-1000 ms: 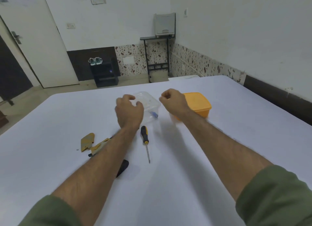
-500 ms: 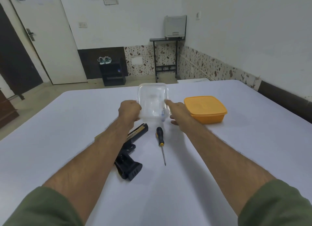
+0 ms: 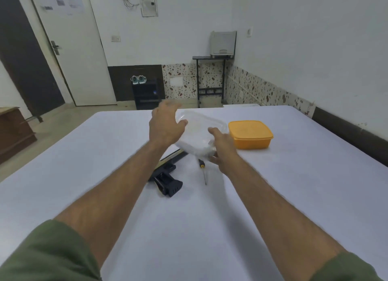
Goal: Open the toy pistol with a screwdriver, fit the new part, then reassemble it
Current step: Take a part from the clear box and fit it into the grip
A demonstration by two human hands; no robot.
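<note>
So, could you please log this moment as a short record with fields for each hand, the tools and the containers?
left hand: fingers spread, on the far left side of the clear container
right hand: holds the container's near right corner
clear container: tilted, raised off the table, blurred
toy pistol: lying on the table, partly behind the left forearm
screwdriver: lying untouched beside the pistol
orange box: lid on, right of the container
</note>
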